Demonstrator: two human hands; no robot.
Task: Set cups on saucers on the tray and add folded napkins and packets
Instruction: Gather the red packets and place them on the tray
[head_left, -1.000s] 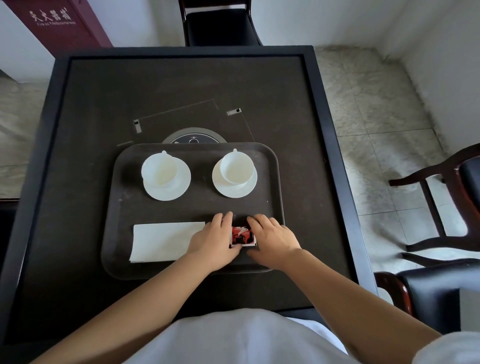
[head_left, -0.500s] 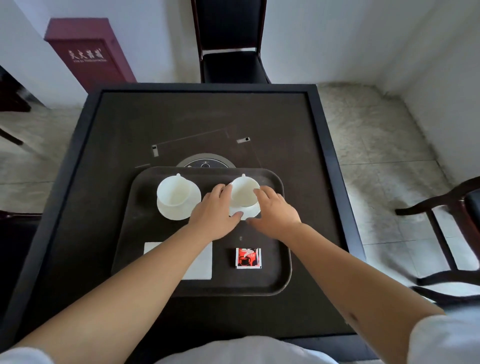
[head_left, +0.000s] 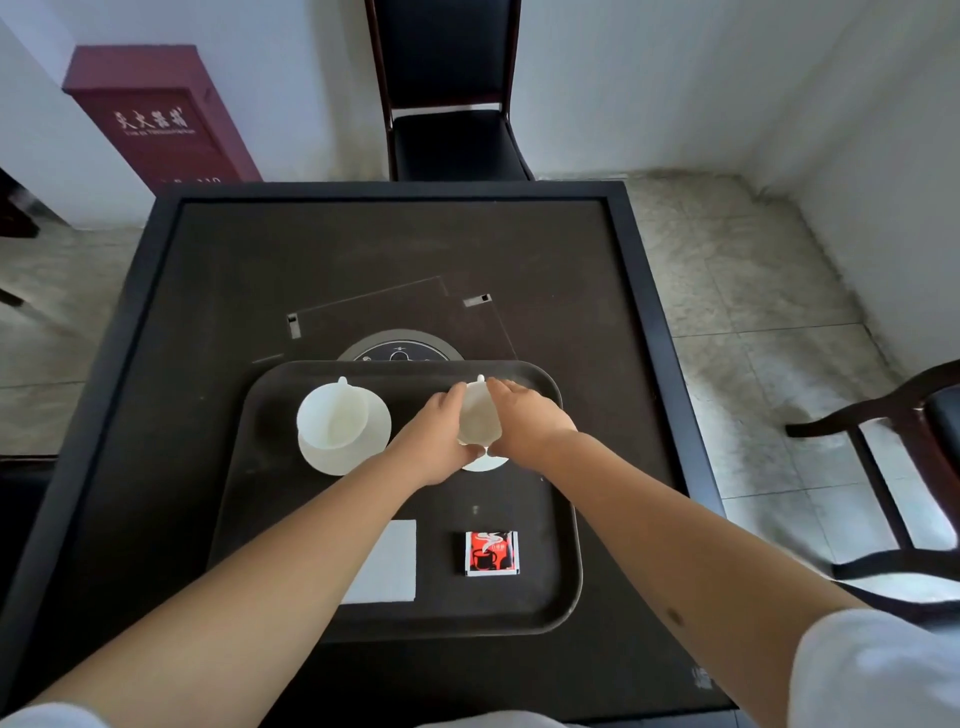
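A dark tray (head_left: 561, 571) lies on the black table. On its far left a white cup (head_left: 332, 418) stands on a white saucer (head_left: 363, 452). On the far right, my left hand (head_left: 434, 441) and my right hand (head_left: 527, 421) hold the second white cup (head_left: 478, 418) from both sides; it looks tilted above its saucer (head_left: 483, 462), which is mostly hidden. Near the tray's front lie a folded white napkin (head_left: 389, 561), partly under my left forearm, and a red packet (head_left: 491, 553).
A round dark panel (head_left: 400, 348) is set into the table (head_left: 208, 312) behind the tray. A black chair (head_left: 452, 104) stands at the far side, another chair (head_left: 909, 467) at the right, and a red cabinet (head_left: 156, 119) against the wall at the back left.
Both hands left the red packet at the tray's front and moved to the right cup, closing round it. The camera view has lifted, so the tray sits lower in frame.
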